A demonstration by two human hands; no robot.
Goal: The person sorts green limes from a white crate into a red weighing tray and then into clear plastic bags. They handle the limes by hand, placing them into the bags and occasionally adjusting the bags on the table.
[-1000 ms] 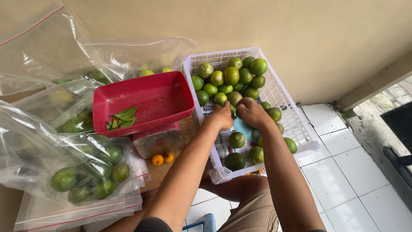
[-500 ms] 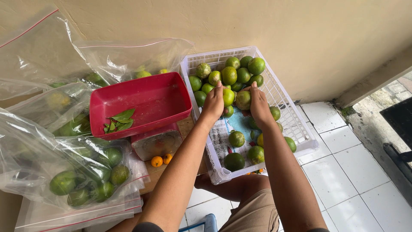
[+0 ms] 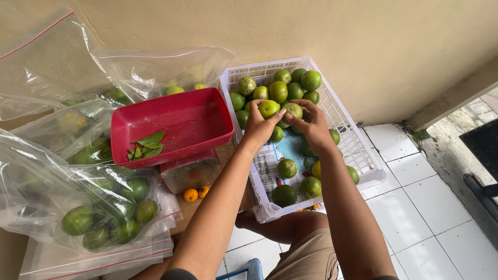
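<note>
Hands met over the white plastic basket (image 3: 358,155) — and we saw both of them busy in the heap of green citrus (image 3: 295,85) at its far end. The left hand (image 3: 258,126) had its grip closed around a yellow-green fruit (image 3: 268,108), fingers curled over the top of it. The right hand (image 3: 311,124) pinched at a paler green fruit (image 3: 293,109) just beside the first one; its fingertips touched the skin, but whether it truly held that fruit we could not tell.

More fruit lay loose toward the near end of the basket, on a sheet of printed paper (image 3: 268,167) that lined the bottom — a dark green one (image 3: 284,195) sat closest to the near wall.

Left of the basket stood a red tray (image 3: 197,122) on top of a metal scale (image 3: 191,173), with a few green leaves (image 3: 145,145) lying in it. Two small orange fruits (image 3: 196,193) rested on the bench just in front of the scale. Clear plastic bags (image 3: 104,207) filled with green citrus crowded the far left. White floor tiles (image 3: 436,218) showed on the right.
</note>
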